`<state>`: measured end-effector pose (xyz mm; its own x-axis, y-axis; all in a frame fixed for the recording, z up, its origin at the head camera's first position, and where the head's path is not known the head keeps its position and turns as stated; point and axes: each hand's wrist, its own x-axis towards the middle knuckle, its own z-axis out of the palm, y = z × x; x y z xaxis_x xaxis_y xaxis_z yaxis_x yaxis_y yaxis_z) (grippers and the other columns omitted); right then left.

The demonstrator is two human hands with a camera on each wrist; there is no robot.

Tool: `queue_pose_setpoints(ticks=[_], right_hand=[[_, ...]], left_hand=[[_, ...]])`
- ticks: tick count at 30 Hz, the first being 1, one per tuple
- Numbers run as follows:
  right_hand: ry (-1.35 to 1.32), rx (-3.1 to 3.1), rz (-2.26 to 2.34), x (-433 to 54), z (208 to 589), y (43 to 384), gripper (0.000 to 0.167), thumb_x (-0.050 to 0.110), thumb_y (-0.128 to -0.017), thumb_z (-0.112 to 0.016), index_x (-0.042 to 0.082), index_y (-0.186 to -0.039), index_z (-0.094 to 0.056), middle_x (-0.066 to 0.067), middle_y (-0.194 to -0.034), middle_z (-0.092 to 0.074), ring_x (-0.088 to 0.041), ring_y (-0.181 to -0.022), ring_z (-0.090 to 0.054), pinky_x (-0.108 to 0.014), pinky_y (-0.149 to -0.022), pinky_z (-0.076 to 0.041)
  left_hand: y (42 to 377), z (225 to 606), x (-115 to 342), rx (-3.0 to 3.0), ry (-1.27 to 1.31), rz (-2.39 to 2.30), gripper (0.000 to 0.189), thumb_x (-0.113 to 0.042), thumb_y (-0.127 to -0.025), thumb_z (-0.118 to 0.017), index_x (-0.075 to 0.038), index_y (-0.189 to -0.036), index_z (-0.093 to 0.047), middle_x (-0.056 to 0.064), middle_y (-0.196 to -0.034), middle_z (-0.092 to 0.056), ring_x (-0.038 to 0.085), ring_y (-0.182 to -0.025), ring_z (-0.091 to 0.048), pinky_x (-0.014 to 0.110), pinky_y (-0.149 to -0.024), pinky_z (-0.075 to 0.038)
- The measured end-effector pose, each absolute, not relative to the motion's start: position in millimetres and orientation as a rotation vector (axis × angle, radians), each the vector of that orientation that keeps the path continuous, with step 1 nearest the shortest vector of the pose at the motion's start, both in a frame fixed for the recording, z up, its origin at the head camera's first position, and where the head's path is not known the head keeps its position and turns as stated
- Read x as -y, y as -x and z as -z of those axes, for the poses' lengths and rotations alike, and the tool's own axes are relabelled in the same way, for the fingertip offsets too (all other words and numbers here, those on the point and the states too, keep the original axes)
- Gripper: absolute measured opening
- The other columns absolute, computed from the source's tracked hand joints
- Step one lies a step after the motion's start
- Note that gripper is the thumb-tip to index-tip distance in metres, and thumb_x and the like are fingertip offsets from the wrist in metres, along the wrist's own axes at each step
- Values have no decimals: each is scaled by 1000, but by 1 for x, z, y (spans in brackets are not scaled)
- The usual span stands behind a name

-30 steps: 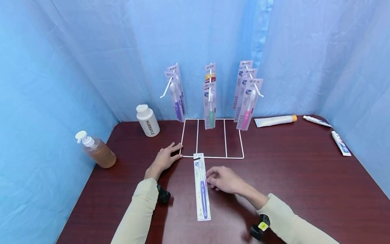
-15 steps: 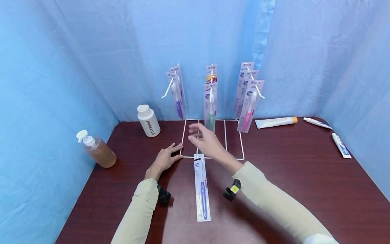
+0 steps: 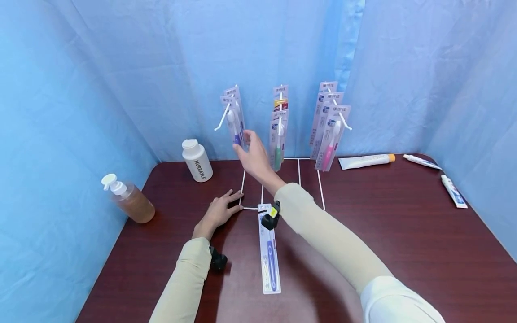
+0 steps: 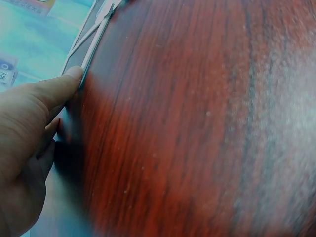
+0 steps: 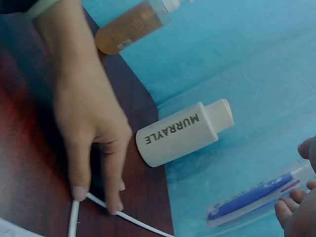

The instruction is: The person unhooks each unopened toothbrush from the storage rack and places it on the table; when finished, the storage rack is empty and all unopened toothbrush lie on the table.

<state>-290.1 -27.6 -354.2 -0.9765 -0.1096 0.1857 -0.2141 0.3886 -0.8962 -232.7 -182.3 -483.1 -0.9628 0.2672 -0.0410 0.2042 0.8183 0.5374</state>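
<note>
A white wire rack base (image 3: 299,172) lies on the table, and packaged toothbrushes hang from its hooks. My left hand (image 3: 218,211) rests at the base's front left corner with extended fingers touching the wire, as the left wrist view also shows near the thumb (image 4: 74,74). My right hand (image 3: 255,154) is raised beside the front purple toothbrush pack (image 3: 231,117) on the left hook. In the right wrist view, thumb and fingers (image 5: 284,212) stand apart around that hanging pack (image 5: 252,200). Another purple toothbrush pack (image 3: 271,264) lies flat before the rack, partly covered by the right wrist camera.
A white bottle (image 3: 197,161) and an amber pump bottle (image 3: 133,202) stand on the left. Green (image 3: 278,143) and pink (image 3: 331,141) toothbrush packs hang on the other hooks. Toothpaste tubes (image 3: 365,161) lie at the back right. Blue curtains surround the table.
My right hand has left the side of the flat pack and moved forward, up and left to the left hook's packs. The left hand has stayed on the rack's corner.
</note>
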Motion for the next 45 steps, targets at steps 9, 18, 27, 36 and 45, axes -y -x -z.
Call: queue_pose_setpoints(ticks=[9, 18, 27, 36, 45], right_hand=[[-251, 2415, -1646, 41, 344, 322, 38, 18, -98, -54, 8, -134, -49, -8, -129, -58, -20, -118, -56, -30, -101, -45], [-318, 2299, -1766, 39, 348, 330, 21, 14, -97, -56, 7, -116, -59, -8, -113, -65, -18, -103, -62, -27, -87, -52], [-375, 2268, -1790, 42, 355, 329, 15, 13, -96, -58, 5, -108, -57, -10, -107, -64, -19, -101, -64, -26, -84, -53], [-432, 2197, -1635, 33, 353, 313, 19, 12, -98, -51, 6, -115, -57, -11, -103, -66, -20, -93, -64, -29, -83, -53], [-437, 2275, -1393, 15, 332, 279, 31, 10, -96, -51, 9, -126, -61, -10, -94, -64, -19, -81, -63, -30, -71, -53]], left_hand=[[233, 483, 181, -2892, -393, -833, 49, -33, -93, -62, -21, -140, -52, 11, -151, -39, 36, -139, -36, 60, -111, -26], [233, 484, 184, -2890, -363, -815, 50, -36, -93, -62, -24, -140, -52, 10, -152, -38, 36, -139, -35, 57, -112, -26], [232, 483, 183, -2889, -380, -819, 50, -32, -92, -63, -22, -140, -52, 12, -151, -39, 38, -138, -37, 61, -110, -27], [233, 485, 183, -2892, -393, -832, 49, -32, -93, -63, -22, -139, -53, 8, -150, -41, 34, -139, -36, 60, -111, -26], [233, 485, 185, -2907, -403, -825, 49, -33, -92, -63, -21, -139, -53, 10, -150, -41, 36, -138, -37, 59, -110, -27]])
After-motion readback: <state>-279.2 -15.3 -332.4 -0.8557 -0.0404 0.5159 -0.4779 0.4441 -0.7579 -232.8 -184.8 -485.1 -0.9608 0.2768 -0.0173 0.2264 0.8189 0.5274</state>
